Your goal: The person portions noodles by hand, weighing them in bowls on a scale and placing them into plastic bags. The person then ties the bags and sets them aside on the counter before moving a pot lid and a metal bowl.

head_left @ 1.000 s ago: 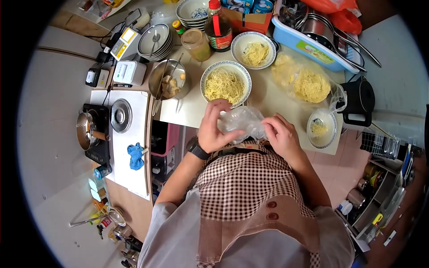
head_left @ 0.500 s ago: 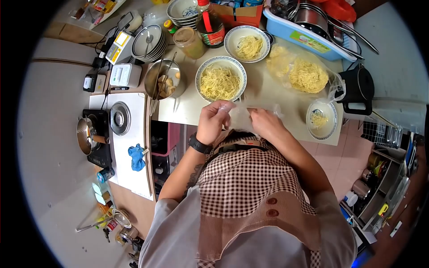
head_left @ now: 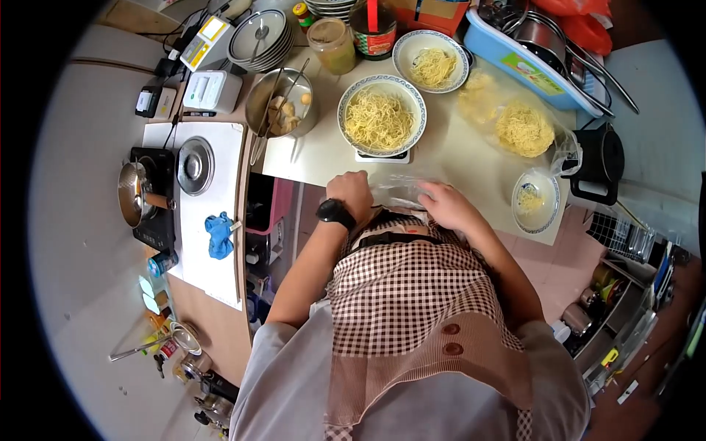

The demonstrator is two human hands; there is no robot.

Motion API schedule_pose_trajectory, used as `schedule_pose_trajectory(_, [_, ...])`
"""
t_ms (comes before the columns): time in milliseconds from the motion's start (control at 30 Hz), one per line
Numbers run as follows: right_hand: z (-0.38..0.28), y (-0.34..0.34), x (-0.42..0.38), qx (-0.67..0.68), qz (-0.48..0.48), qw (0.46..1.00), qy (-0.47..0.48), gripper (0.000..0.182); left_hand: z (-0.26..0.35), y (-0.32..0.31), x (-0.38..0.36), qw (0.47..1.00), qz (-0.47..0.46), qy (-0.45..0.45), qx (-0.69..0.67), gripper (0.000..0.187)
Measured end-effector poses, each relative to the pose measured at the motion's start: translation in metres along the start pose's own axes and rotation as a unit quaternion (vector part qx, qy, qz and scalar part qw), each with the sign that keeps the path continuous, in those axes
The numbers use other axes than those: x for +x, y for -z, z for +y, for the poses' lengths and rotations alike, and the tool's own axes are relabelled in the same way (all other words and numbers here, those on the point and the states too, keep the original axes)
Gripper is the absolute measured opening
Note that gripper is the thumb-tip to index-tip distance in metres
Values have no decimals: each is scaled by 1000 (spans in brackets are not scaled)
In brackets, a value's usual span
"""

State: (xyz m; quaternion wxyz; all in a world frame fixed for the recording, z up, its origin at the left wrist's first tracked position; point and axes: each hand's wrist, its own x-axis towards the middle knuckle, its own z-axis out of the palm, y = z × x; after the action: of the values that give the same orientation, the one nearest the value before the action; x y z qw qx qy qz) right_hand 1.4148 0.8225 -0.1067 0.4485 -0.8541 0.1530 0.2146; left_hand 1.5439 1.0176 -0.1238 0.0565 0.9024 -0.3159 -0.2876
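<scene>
At the table's front edge, my left hand [head_left: 351,192] is closed on one side of a thin clear plastic bag [head_left: 397,188]. My right hand [head_left: 447,206] holds the bag's other side, fingers bent round it. Just beyond my hands a large patterned bowl of noodles [head_left: 380,116] rests on a small white scale [head_left: 382,157]. Behind it stands a second bowl with fewer noodles [head_left: 432,62]. Further right lies a clear bag of noodles [head_left: 523,129], and a small bowl with a few strands [head_left: 531,198] sits near the right corner.
A steel pot with food and chopsticks [head_left: 281,103] stands left of the large bowl. Stacked plates [head_left: 259,38], a jar [head_left: 331,45] and a dark bottle [head_left: 373,31] line the back. A blue bin [head_left: 526,55] and black kettle [head_left: 601,158] are at the right.
My view has shifted, and the scale under the large bowl now shows more. My left hand has turned knuckles up, and the plastic bag is spread between both hands.
</scene>
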Motion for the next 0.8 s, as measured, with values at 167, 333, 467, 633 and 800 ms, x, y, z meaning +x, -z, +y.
schedule_pose_trajectory(167, [-13, -7, 4, 117, 14, 991, 57, 30, -9, -18, -1, 987, 40, -24, -154, 25])
schedule_pose_trajectory(333, [-61, 22, 51, -76, 250, 954, 149, 47, -12, -13, -4, 961, 35, -49, -269, 31])
schedule_pose_trajectory(467, [-88, 25, 134, -239, 175, 954, 53, 78, -13, -29, 0, 926, 42, -49, -373, 28])
schedule_pose_trajectory(633, [-85, -1, 176, -244, 91, 963, -69, 83, -19, -45, 2, 868, -13, -28, -496, 26])
schedule_pose_trajectory(800, [-59, -9, 187, -231, 108, 967, -11, 64, -19, -49, 2, 843, -13, -16, -538, 27])
